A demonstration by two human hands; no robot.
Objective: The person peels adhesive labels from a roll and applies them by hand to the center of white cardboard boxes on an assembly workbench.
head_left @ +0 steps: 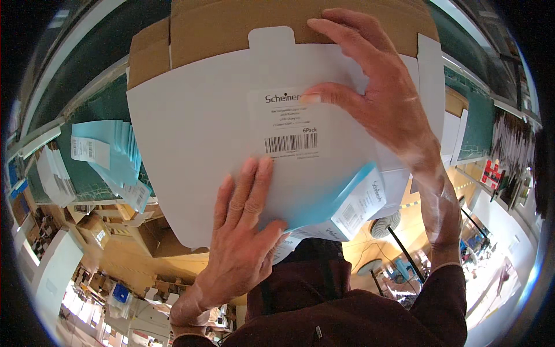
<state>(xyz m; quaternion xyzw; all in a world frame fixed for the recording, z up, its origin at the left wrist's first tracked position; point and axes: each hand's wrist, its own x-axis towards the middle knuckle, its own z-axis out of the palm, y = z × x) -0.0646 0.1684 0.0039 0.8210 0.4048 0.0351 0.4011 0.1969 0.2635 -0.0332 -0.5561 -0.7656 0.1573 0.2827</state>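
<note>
A large white flat cardboard box blank point(191, 139) lies in front of me, with a tab at its far edge. Near its middle a white label point(289, 124) with printed text and a barcode lies on it. My right hand point(381, 81) is open above the far right part, its thumb at the label's upper right corner and its fingers spread. My left hand point(245, 214) rests with fingers stretched on the cardboard below the label. Its thumb holds a light blue strip of labels point(358, 202), which curls up to the right and hangs off the near edge.
Brown cardboard point(231, 23) lies beyond the white blank. On the green table point(92, 179) at left are a folded stack of blue label strips point(118, 150) and a pile of white papers point(55, 173). An open brown carton point(167, 234) stands below the table edge. A round-based stand point(384, 224) is at right.
</note>
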